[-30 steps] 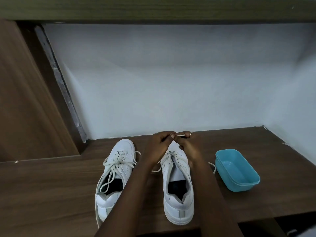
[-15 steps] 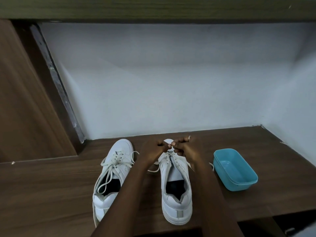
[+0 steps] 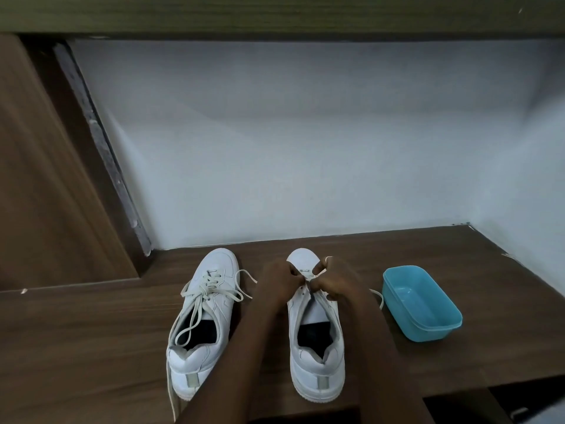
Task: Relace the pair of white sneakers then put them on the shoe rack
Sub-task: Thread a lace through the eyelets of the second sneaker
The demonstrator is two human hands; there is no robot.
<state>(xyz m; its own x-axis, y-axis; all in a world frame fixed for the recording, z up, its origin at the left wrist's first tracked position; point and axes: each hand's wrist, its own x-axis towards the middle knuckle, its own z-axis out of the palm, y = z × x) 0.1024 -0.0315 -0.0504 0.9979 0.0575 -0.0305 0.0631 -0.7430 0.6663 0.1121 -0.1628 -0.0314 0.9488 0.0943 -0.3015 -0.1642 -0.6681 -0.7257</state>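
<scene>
Head view, looking down: your two white sneakers stand side by side on the brown wooden worktop (image 3: 91,332), toes pointing at the white back wall (image 3: 305,148). Your left hand (image 3: 279,283) and right hand (image 3: 336,284) meet over the front of the right sneaker (image 3: 318,347), fingers curled, each pinching its lace (image 3: 308,275) just behind the toe cap. Your hands hide the eyelets there, so you cannot tell how far the lace is threaded. A short lace tip sticks up above your right hand, and another loose end lies on the worktop between your right forearm and the blue plastic container (image 3: 428,313). That container sits just to the right of the right sneaker, apart from it, open side up. The left sneaker (image 3: 208,313) stands just beside your left forearm, which crosses its inner heel edge. Its lace (image 3: 195,310) is threaded but slack, with one loop lying in the shoe opening, one end on the worktop toward your left hand, and one end trailing past the heel toward the near edge. A wooden side panel (image 3: 46,179) closes the left side, and a dark wooden board (image 3: 275,16) runs across overhead.
</scene>
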